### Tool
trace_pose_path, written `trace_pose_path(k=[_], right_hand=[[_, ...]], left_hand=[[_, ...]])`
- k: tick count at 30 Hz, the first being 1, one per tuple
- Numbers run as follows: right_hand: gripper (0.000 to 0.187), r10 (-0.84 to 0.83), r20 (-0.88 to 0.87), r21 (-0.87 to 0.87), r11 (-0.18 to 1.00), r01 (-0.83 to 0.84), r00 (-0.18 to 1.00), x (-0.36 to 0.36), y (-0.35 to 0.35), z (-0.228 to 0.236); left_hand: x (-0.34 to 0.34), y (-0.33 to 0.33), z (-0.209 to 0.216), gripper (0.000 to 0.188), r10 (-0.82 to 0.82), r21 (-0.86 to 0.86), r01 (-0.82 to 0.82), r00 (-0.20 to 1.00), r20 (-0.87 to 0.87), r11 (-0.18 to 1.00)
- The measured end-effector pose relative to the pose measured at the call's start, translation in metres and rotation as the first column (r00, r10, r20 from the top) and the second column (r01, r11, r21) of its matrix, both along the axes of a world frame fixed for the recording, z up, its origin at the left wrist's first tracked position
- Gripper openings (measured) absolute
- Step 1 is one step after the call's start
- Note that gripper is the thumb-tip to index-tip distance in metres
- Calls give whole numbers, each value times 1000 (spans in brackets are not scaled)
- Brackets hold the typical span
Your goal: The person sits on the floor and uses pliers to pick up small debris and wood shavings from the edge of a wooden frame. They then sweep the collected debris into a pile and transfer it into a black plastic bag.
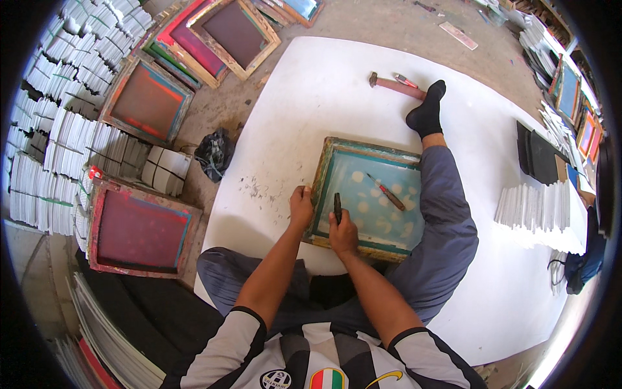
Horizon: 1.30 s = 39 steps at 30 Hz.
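Observation:
A wooden-framed printing screen [372,148] with blue-green mesh lies on the white sheet between my legs. My left hand [301,206] is closed on the frame's left edge. Above the lower left of the mesh, my right hand [343,233] grips a short black tool [337,206]; its exact kind is unclear. A screwdriver [392,197] with a dark and red handle rests on the mesh, its thin tip toward the upper left. Small dark bits [259,193] are scattered left of the frame.
A hammer [396,85] and a small red tool [407,80] lie by my outstretched foot [426,107]. More framed screens [148,97] lean at the left near bundled paper stacks [65,139]. A black plastic bag [215,154] sits beside the sheet. Paper [534,207] is piled at right.

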State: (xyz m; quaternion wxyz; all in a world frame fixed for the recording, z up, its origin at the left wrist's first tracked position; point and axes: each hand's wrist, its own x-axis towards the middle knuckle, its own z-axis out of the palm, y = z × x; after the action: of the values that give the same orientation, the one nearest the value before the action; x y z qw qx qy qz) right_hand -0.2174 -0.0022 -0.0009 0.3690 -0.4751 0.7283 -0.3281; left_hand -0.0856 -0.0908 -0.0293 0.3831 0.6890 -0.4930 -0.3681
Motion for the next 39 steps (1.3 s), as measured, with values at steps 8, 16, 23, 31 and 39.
trace_pose_path(k=[8, 16, 23, 31, 39], right_hand=[[40, 41, -53, 21, 999, -40, 998, 0, -2, 2], [42, 52, -8, 85, 995, -51, 999, -1, -5, 2], [43, 29, -20, 82, 996, -28, 999, 0, -6, -8], [43, 35, 8, 109, 993, -36, 999, -3, -9, -1], [41, 60, 16, 113, 992, -62, 998, -6, -6, -4]], left_hand=[[11, 2, 7, 41, 36, -107, -26, 995, 95, 994], [-7, -26, 37, 31, -200, 153, 138, 820, 536, 979], [-8, -45, 37, 17, -331, 127, 362, 585, 741, 923], [-10, -52, 46, 17, -119, -271, 303, 837, 534, 914], [34, -40, 51, 31, 120, -133, -76, 922, 367, 988]])
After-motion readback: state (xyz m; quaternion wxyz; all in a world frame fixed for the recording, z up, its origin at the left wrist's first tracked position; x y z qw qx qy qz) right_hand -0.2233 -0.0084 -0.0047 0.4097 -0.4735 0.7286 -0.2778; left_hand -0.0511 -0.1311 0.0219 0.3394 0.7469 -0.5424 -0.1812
